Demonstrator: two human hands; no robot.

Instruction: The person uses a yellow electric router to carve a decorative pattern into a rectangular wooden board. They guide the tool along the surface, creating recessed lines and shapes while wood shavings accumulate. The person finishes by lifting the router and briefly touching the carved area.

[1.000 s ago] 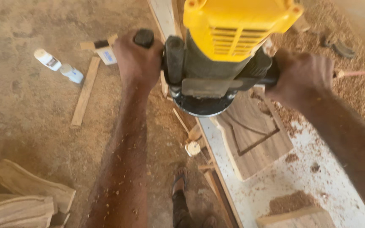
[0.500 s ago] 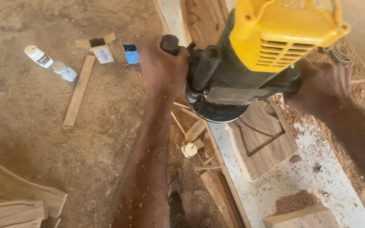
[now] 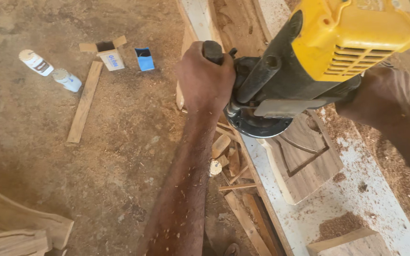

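You've got your left hand [image 3: 204, 76] with fingers clamped on the router's [image 3: 309, 61] black knob, and your right hand [image 3: 380, 95] gripping the other side, though those fingers are mostly hidden. The router sits on the grooved wood panel [image 3: 304, 166] near the table's [image 3: 380, 213] left edge, sawdust all around.

On the dusty floor, far left: two white bottles [image 3: 49, 71] lying side by side. Just beside them, a thin wooden slat [image 3: 85, 102]. Near its top end, an open cardboard box [image 3: 105, 52] and a small blue box [image 3: 144, 59]. Bottom left: curved wooden offcuts [image 3: 17, 227].
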